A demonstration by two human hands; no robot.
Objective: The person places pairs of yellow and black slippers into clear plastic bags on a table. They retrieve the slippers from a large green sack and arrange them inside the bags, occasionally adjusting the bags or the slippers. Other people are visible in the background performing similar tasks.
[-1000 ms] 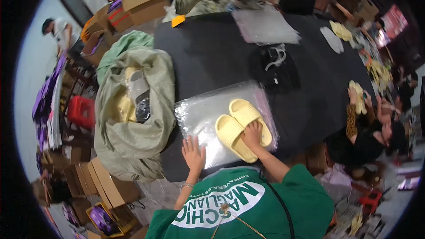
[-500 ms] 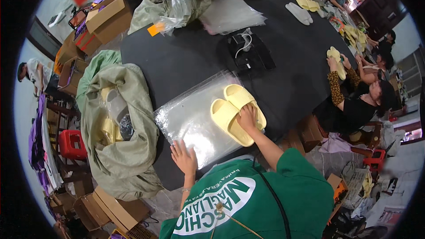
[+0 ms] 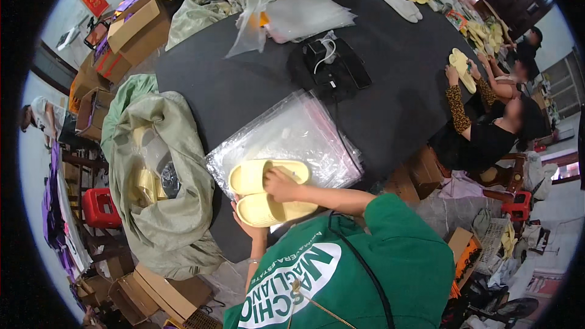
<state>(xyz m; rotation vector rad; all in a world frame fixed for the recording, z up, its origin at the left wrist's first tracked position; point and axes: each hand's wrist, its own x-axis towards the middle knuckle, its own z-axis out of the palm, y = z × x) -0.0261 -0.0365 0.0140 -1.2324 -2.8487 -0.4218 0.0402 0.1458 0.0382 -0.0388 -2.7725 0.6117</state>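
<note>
A pair of pale yellow slide slippers [image 3: 247, 178] lies side by side, toes to the left, over a stack of clear plastic bags [image 3: 292, 123] on the black table. My right hand [image 3: 281, 185] grips the slippers where they meet, with its fingers bent into the footbeds. My left hand [image 3: 248, 226] is beside the near slipper at the bags' front edge. That slipper covers most of its fingers, so their grip is hidden.
To the left stands an open grey-green sack [image 3: 177, 219] holding wrapped slippers. A black device with a white cable [image 3: 332, 64] sits mid-table, with more plastic bags [image 3: 311, 15] beyond. On the right, a co-worker [image 3: 487, 128] handles a yellow slipper. Cardboard boxes [image 3: 143, 27] are at far left.
My right hand has brought the slippers leftward and turned them so their toes point left. My left hand, earlier spread flat on the bags, is now partly behind the near slipper.
</note>
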